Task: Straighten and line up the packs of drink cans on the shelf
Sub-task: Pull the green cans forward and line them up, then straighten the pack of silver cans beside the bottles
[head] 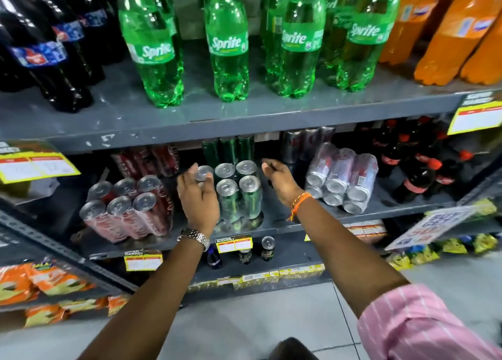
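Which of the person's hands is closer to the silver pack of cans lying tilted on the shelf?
Right. The right hand hovers just left of the silver pack; the left hand is farther away, beyond the green pack.

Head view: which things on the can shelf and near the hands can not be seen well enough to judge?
- Green can pack: the left hand covers its left side.
- Left grip on the pack: contact is hidden behind the hand.
- Right hand: whether it touches the pack is unclear.
- Yellow price tags: the print is too blurred to read.
- Back-row cans: the shelf above cuts off their tops.
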Demonstrator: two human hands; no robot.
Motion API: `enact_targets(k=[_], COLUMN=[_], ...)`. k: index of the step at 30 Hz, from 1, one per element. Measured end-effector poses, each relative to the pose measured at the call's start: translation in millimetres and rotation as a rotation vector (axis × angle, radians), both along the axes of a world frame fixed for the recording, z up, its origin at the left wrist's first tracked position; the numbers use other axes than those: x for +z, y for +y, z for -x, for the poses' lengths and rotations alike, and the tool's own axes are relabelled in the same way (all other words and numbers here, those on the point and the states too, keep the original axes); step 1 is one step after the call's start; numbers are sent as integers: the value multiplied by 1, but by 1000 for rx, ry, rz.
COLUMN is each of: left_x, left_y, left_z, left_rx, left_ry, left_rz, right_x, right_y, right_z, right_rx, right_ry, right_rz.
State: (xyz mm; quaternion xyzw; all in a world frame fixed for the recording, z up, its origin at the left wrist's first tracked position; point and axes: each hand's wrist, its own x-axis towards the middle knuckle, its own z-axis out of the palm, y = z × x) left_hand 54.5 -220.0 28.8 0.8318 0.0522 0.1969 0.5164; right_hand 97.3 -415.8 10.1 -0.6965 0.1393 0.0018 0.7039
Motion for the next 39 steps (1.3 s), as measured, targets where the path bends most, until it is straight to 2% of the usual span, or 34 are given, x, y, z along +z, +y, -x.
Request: enact_targets(k=[4, 9, 11, 13, 16, 18, 21, 24, 27, 29, 35, 39], left_x=[13, 18, 16, 11, 0, -10, -20, -24, -28, -29, -29, -18], left_y=[-44, -120, -147, -176, -219, -243, -270, -288, -294, -291, -275, -261], left_z=[6, 2, -11, -26, -50, -63, -79, -92, -103, -106, -90, -78], left_rx=[-93, -252, -304, -406, -522, -554, -552, -504, -514, -499, -429, -399], left_ry=[-97, -36, 43, 160, 357, 450, 465, 478, 548, 594, 605, 517], left_rz=[-33, -61, -122, -178, -211, -230, -247, -266, -294, -246, 86, 205], right_x=[2, 19, 21, 20, 7, -6, -15, -19, -19, -19, -22, -15], right_y=[-26, -105, -138, -170, -208, -225, -236, -247, -254, -258, -264, -261], right_z=[19, 44, 50, 53, 52, 49, 45, 35, 27, 23, 22, 26], right_rx=[-221, -613, -746, -803, -717, -598, -497, -498, -527, -536, -458, -392], right_ry=[-145, -293, -262, -125, 216, 349, 289, 263, 290, 318, 327, 165], right_rz=[108, 254, 301, 384, 525, 448, 105, 9, 21, 98, 179, 377])
